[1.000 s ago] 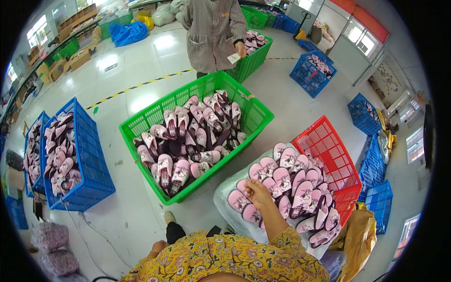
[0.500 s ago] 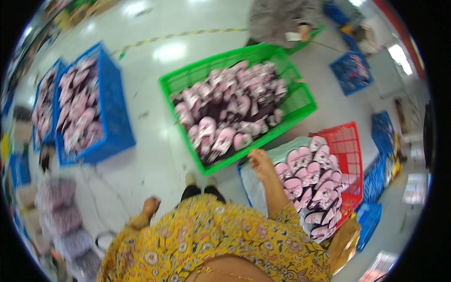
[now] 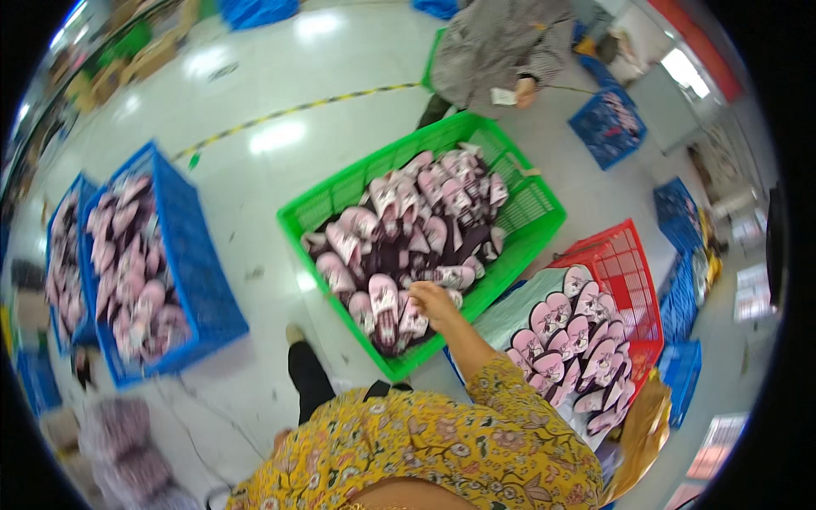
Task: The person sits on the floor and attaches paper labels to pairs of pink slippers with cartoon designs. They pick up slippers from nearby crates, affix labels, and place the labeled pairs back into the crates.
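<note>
My right hand (image 3: 432, 306) is over the near side of a green crate (image 3: 518, 259), with its fingers curled. It is right by pink-and-dark slippers (image 3: 384, 299) lying in the crate; whether it grips one is hidden. The slippers have pink uppers with a printed face and lie in a loose heap. Low beside my yellow floral shirt, only a sliver of my left hand (image 3: 281, 438) shows, its fingers hidden.
On the right, a red crate (image 3: 650, 319) holds rows of similar slippers. Two blue crates (image 3: 212, 285) of slippers stand at left, above bagged bundles (image 3: 119, 429). Beyond the green crate is another person (image 3: 501, 55) in grey, holding a white piece. Blue bins (image 3: 608, 140) stand farther right.
My right hand has moved from outside the green crate's near edge to above the slippers inside. My left hand has slipped mostly behind my shirt. One leg has stepped out leftward.
</note>
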Tool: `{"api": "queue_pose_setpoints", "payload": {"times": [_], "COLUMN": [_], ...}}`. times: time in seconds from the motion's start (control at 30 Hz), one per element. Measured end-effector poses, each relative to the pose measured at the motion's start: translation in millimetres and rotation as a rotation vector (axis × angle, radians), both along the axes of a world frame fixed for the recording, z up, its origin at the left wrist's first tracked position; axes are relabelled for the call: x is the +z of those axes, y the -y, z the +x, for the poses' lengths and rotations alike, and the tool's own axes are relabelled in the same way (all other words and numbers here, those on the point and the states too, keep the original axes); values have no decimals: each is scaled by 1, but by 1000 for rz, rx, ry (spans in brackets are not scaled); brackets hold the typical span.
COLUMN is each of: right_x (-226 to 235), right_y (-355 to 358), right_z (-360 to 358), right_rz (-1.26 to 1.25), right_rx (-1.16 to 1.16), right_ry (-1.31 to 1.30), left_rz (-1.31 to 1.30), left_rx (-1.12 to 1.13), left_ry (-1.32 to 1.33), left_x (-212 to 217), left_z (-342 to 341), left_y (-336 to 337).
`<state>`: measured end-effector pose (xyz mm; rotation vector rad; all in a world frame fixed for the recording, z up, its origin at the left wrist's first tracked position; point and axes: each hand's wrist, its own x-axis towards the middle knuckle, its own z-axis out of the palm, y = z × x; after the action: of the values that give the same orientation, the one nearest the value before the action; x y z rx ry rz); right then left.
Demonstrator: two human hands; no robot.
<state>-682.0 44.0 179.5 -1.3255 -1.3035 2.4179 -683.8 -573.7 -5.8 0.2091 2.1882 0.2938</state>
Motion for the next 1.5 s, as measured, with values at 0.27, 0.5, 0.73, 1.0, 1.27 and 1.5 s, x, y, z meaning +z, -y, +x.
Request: {"api": "queue_pose_setpoints", "payload": {"times": [0.27,0.5,0.73,1.0,1.27,1.5], "right_x": [-1,22,-3,60,113,111], "right_y": [44,17,-39,-172,-298,-352], "right_z": [-168,-199,-256,-389,-473,-510], "right_rz": [-102,-80,6,398,535,486], "right_rx": [-105,-357,-522,-899,-1054,-1153], "right_ry": [38,13,-12,-329,-230,-181], "left_rz": [-41,241,446,121,17,310], "left_rx": [-161,97,-67,-383,-637,-640], "left_ry": [-91,-136,-171,-86,-87,-105], "left_x": [-12,87,145,56,37,77], "left_z": [-263,-473,-543,-693,-959,-1090], "left_y": [62,-66,-172,-167,-215,-379]}}
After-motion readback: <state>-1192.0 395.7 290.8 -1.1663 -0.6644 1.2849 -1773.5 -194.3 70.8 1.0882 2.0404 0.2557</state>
